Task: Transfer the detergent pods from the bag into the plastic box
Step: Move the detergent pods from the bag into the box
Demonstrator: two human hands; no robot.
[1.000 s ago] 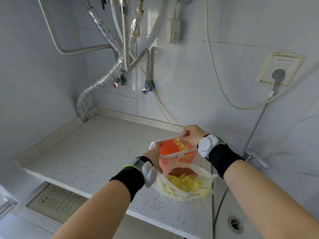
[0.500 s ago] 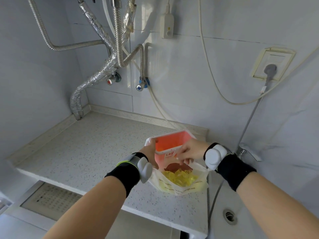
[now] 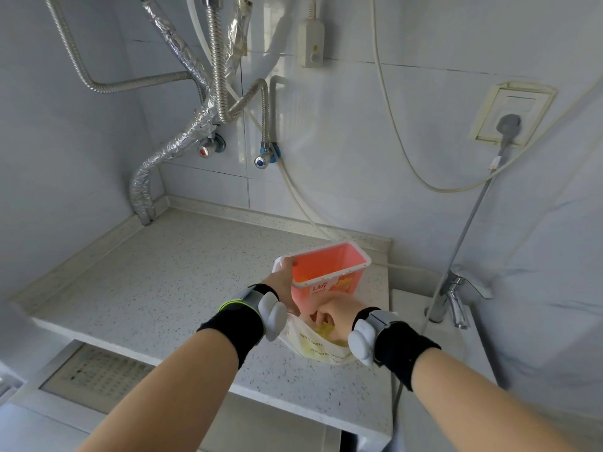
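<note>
Head view showed the right hand (image 3: 332, 316) plunged back into the mouth of the bag (image 3: 318, 345); a second earlier it had been up over the plastic box (image 3: 329, 272) with a pod pinched above the rim. That read as one drop finished and the next pick begun. Its fingers (image 3: 321, 318) were curled down among the yellow detergent pods (image 3: 326, 331), but whether they had closed on one could not be told. The left hand (image 3: 285, 285) gripped the box by its near left corner, thumb over the rim, holding it tilted just behind the bag and touching it. A few pods showed faintly through the box wall.

Bag and box sat close to the surface's (image 3: 163, 288) right edge, beside the basin and tap (image 3: 456, 298), so a fumbled pod could roll off that side. Leftward the surface lay open, and the short lift from bag to box was unobstructed.
</note>
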